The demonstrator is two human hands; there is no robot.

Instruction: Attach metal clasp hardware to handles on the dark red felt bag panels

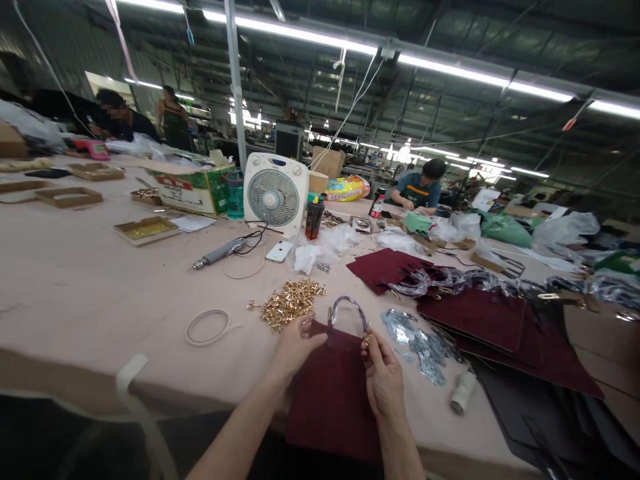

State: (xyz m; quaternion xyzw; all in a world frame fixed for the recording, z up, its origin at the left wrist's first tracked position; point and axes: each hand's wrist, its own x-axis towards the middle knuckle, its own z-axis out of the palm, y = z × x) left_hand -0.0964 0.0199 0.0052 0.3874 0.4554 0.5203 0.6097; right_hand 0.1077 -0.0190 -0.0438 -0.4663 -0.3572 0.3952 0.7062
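A maroon bag panel (333, 400) hangs over the table's front edge, with a plastic-wrapped handle (353, 303) arching above its top. My left hand (295, 350) is closed at the panel's upper left corner, thumb lying across its face near the handle's left end. At the handle's right end, my right hand (384, 377) pinches a small gold metal fitting (369, 337) between thumb and fingers. Just beyond my left hand lies a heap of gold fittings (290, 303). Flat silver metal plates (420, 343) are spread to the right of my right hand.
Stacked maroon panels (475, 317) with wrapped handles lie at right, near a whitish roll (464, 392). A tape ring (207, 328) is at left. Farther back are an electric screwdriver (220, 253), a phone (279, 251) and a box fan (275, 193). A co-worker (420, 187) works across the table.
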